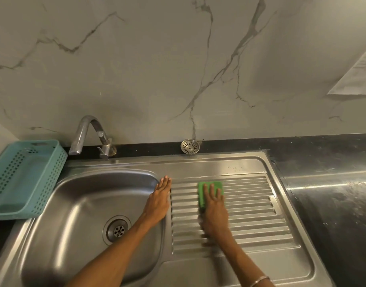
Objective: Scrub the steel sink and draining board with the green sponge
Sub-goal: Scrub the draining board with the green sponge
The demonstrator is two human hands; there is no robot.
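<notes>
The steel sink bowl [74, 204] lies at the left, with its round drain [117, 229] in the bottom. The ridged draining board [256, 214] spreads out to its right. A green sponge [207, 186] lies flat on the upper left ridges of the board. My right hand [214, 206] presses down on the sponge with straight fingers and covers its lower part. My left hand [160, 198] rests flat, fingers straight, on the rim between the bowl and the board.
A steel tap [88, 134] stands behind the bowl. A round steel strainer [190, 147] leans against the marble wall. A teal plastic basket [22, 179] sits left of the sink. Black worktop [333, 193] runs to the right. Paper [356, 73] hangs on the wall.
</notes>
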